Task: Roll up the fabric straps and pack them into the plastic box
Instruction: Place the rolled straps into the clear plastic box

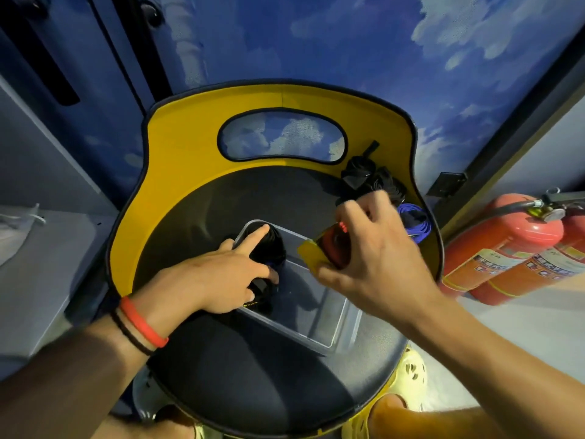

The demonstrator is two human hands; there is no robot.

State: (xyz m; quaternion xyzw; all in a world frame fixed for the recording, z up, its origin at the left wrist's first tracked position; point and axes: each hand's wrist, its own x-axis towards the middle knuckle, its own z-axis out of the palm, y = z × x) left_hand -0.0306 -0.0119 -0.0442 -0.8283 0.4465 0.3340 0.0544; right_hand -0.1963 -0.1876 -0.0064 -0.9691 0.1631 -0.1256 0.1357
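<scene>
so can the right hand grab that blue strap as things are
Probably not yet: the blue strap lies uncovered just past the right hand, but that hand is holding a red and yellow roll.

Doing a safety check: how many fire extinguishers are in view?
2. One fire extinguisher is on the floor right of the chair; the second extinguisher is beside it, cut by the frame edge. More could be hidden.
</scene>
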